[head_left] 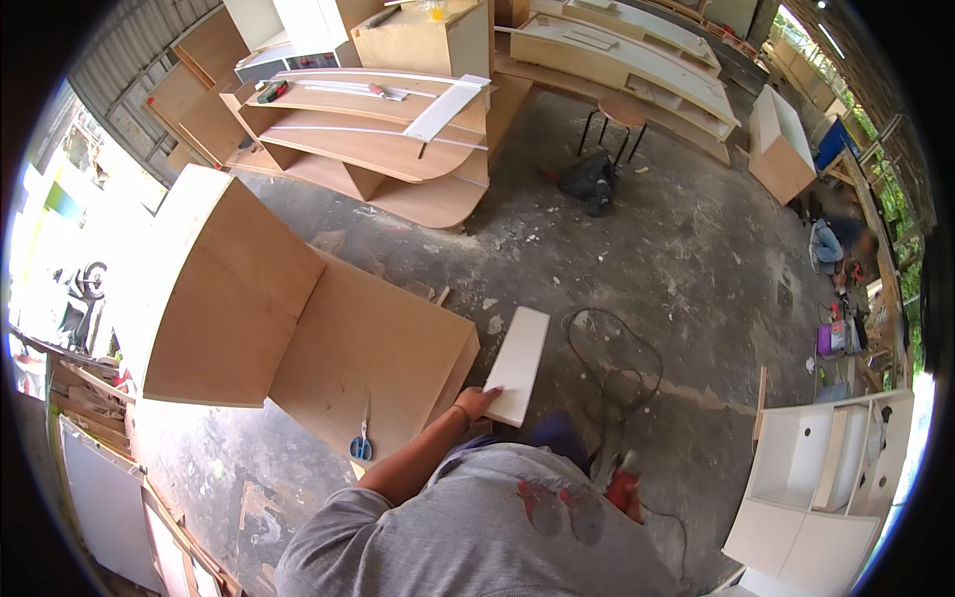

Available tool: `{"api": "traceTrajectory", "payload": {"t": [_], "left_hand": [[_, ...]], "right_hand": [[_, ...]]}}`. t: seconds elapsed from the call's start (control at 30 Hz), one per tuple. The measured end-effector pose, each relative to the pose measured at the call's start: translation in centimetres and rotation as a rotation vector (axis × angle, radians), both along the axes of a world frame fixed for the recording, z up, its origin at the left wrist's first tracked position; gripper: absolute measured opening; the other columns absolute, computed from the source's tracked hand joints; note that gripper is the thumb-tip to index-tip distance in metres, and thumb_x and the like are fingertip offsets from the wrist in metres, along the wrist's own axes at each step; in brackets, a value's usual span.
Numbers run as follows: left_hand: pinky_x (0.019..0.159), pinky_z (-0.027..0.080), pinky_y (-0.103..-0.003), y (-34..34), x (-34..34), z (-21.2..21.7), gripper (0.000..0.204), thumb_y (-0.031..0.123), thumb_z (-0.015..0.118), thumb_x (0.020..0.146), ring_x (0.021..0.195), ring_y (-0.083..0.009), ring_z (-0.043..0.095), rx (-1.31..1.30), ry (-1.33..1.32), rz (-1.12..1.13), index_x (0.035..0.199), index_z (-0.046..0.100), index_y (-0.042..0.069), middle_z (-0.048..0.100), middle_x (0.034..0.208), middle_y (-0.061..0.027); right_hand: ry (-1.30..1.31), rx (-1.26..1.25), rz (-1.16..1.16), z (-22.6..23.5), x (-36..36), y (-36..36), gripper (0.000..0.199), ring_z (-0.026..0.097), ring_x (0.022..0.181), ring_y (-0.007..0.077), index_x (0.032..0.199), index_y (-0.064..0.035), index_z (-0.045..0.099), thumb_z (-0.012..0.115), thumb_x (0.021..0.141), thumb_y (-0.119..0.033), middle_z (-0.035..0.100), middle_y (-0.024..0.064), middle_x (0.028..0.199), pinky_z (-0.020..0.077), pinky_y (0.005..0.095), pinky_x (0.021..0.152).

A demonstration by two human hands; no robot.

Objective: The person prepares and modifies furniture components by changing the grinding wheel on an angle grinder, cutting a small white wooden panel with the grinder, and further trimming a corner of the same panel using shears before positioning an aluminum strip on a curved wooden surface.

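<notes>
My left hand point(477, 401) grips the near end of a narrow white board point(519, 366), with the thumb lying on its face. The board is held out over the floor, beside the end of a plywood cabinet point(373, 338). Low on my right side, my right hand point(635, 508) is closed around a red power tool point(623, 487). My body partly hides this tool, so its exact kind cannot be made out. Blue-handled scissors point(362, 444) lie on the plywood panel, left of my left forearm.
A dark cable point(657, 370) loops across the concrete floor point(686, 259) ahead. Shelving point(398, 149) carrying white strips stands at the far left. A round stool point(622, 111) has a dark bag point(589, 184) near it. White cabinets point(796, 537) stand at the right; a person point(841, 242) crouches beyond.
</notes>
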State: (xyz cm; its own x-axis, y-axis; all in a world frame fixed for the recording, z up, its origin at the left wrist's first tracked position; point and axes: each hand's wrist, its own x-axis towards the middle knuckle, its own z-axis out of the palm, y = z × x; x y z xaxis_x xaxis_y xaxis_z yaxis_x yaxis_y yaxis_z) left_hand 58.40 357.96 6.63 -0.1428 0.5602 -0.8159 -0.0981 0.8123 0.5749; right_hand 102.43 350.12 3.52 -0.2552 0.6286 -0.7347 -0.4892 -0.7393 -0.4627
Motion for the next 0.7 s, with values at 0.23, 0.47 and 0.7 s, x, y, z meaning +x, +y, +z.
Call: {"api": "traceTrajectory", "payload": {"t": [0.23,0.47,0.7], "left_hand": [[0.069,0.051,-0.031,14.9,0.4,2.9,0.053,0.049,0.058,0.086,0.082,-0.0167,0.062,0.138,-0.281,-0.023,0.104,0.062,-0.001,0.065,0.092,-0.0089],[0.063,0.053,-0.03,29.6,-2.8,4.3,0.06,0.051,0.059,0.084,0.074,-0.0181,0.063,0.288,-0.336,-0.079,0.107,0.06,-0.005,0.064,0.092,-0.0102],[0.056,0.048,-0.031,38.7,-7.9,6.1,0.06,0.055,0.055,0.085,0.069,-0.0143,0.06,0.303,-0.191,-0.192,0.093,0.066,-0.004,0.063,0.076,-0.0096]], "right_hand": [[0.201,0.378,0.365,9.5,-8.5,25.7,0.068,0.065,0.074,0.0291,0.114,-0.0002,0.05,0.067,0.069,-0.047,0.058,0.0288,0.108,0.0548,0.0421,0.065],[0.235,0.323,0.611,9.1,-18.2,46.2,0.076,0.065,0.07,0.0306,0.121,0.002,0.047,0.071,0.065,-0.044,0.063,0.0216,0.082,0.0558,0.0404,0.065],[0.274,0.251,0.585,11.7,-27.0,58.3,0.078,0.066,0.069,0.0296,0.123,0.0014,0.046,0.072,0.065,-0.045,0.064,0.0209,0.084,0.0563,0.0402,0.063]]}}
